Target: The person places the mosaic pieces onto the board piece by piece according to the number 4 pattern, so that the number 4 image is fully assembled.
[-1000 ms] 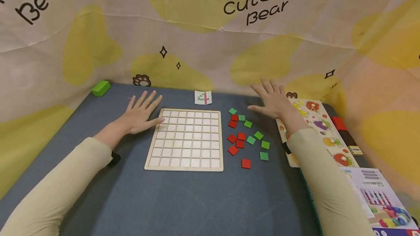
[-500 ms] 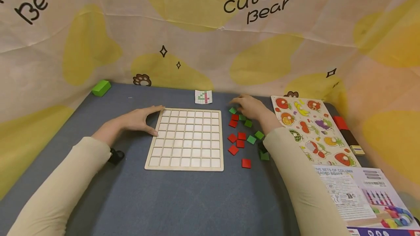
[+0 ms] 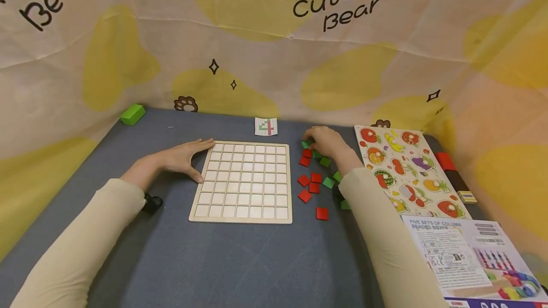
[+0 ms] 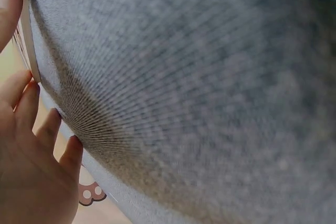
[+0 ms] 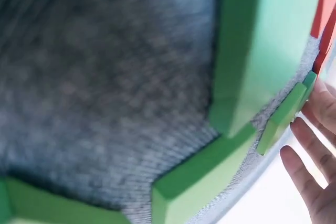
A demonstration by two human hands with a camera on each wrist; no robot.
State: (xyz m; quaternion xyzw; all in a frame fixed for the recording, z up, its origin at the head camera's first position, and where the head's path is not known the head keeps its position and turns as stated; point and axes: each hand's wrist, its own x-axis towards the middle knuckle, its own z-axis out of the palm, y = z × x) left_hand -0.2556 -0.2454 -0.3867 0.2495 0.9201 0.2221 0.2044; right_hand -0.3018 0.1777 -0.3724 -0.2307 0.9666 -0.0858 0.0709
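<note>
In the head view my left hand touches the left side of a pale wooden grid board with white squares. Its fingers lie nearly straight at the far left corner, the thumb against the left edge. The left wrist view shows those fingers right at the board's edge. My right hand reaches down right of the board. Its thumb and fingers pinch a green square tile, partly covered by the hand. Nearby lie loose red tiles and green tiles, some beneath the right forearm.
A small pattern card lies behind the board. On the right are a fruit puzzle board, a printed box and a red-and-black block eraser-like item. A green block stands at the back left corner, before the printed cloth.
Both hands were spread above the table. The left came down to the board's left side; the right moved left to the green tile and now pinches it.
</note>
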